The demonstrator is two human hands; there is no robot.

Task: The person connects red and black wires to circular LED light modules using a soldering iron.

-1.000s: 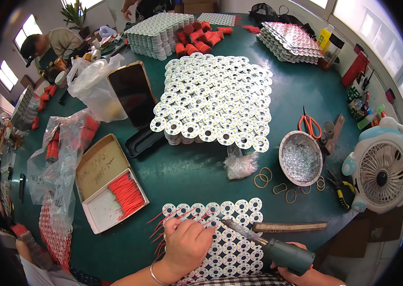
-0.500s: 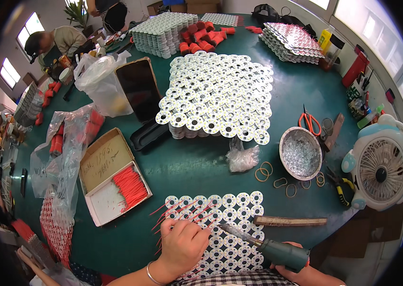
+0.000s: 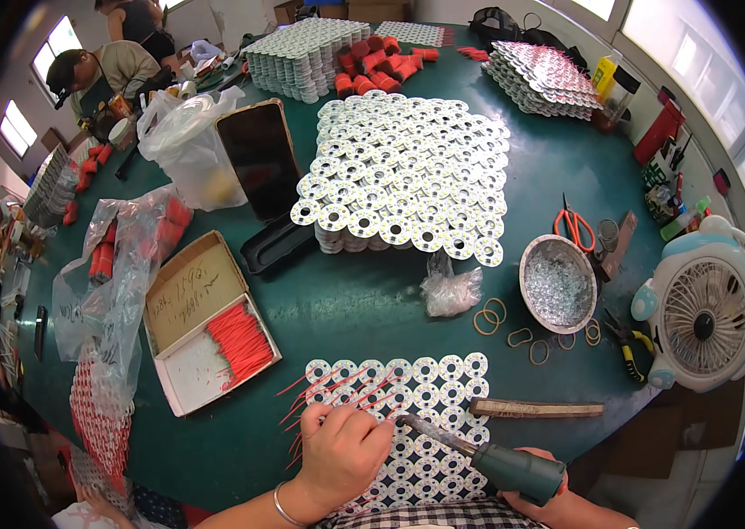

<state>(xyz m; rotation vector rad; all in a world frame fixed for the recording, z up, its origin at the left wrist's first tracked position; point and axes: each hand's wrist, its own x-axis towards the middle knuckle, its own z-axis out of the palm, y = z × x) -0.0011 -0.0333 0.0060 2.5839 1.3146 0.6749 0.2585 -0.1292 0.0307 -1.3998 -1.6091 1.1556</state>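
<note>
— Item one, the hands: what are they holding?

— My left hand [image 3: 343, 447] is pinching a thin red wire lead against the panel of round white LED boards [image 3: 407, 414], fingers curled narrow. My right hand [image 3: 538, 494] is gripping the grey-green soldering iron [image 3: 487, 458], closed round its handle, with the tip coming in just beside my left fingertips.

— Anything changing since a moment back?

— The iron is keeping roughly the same angle; my left hand is sitting a little further right along the row, and the whole view is drifting as my head moves. I am reading that as moving from one board to the next.

— The panel itself?

— Lying flat on the green table [image 3: 372, 300] right in front of me: a grid of small white discs with yellow dots, red leads [image 3: 319, 392] fanning off its left edge.

— Outward from there?

— A wooden stick [image 3: 535, 408] touching the panel's right edge; the cardboard box of red wires [image 3: 214, 322] to the left; a metal bowl [image 3: 557, 284], rubber bands [image 3: 489, 316] and a small fan [image 3: 703, 309] to the right; a big stack of the same boards [image 3: 407, 172] further back.
</note>
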